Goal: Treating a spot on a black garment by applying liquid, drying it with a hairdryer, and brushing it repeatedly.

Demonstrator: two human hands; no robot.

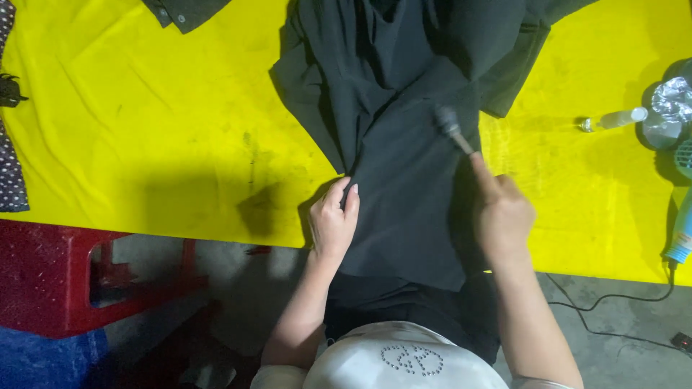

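A black garment (404, 108) lies spread on a yellow table (158, 130) and hangs over its near edge. My left hand (333, 220) rests on the garment's left edge near the table's front, fingers pinching the cloth. My right hand (501, 216) grips a small tool with a dark rounded head (448, 124), blurred, held over the cloth just right of the middle.
A small clear bottle (620, 117) and crumpled silver foil (670, 104) lie at the right. A blue-handled appliance (681, 234) with a black cord sits at the right edge. A red plastic stool (65, 281) stands lower left. Dark cloth pieces lie at top left and far left.
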